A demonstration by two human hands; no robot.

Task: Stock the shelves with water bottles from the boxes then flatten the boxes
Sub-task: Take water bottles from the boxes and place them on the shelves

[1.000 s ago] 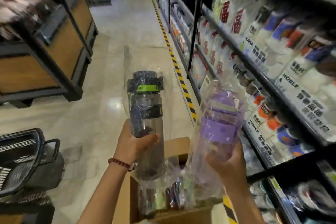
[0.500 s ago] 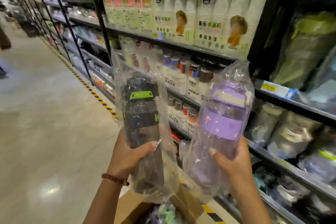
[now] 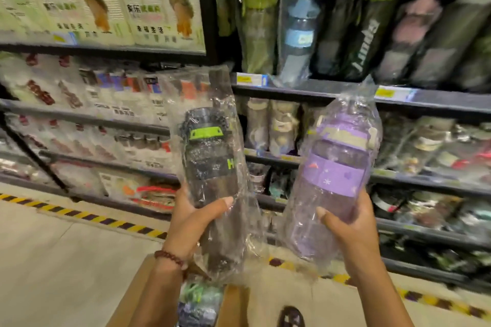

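Pale shop floor (image 3: 53,260) under me, striped hazard tape (image 3: 79,214) at nine o'clock, stocked black shelves (image 3: 318,90) at twelve. Cardboard box (image 3: 265,300) open at six, wrapped bottles inside. My left hand (image 3: 191,223) clamps fingers round the dark green-lidded bottle (image 3: 210,162); my right hand (image 3: 350,231) grips the purple bottle (image 3: 337,175), both bagged, upright-ish.

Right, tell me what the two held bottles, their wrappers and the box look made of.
Dark bottle: smoky translucent plastic, probably. Purple bottle: clear tinted plastic with a matte band. Wrappers: thin glossy film, crinkled and glinting. Box: plain brown cardboard, matte.
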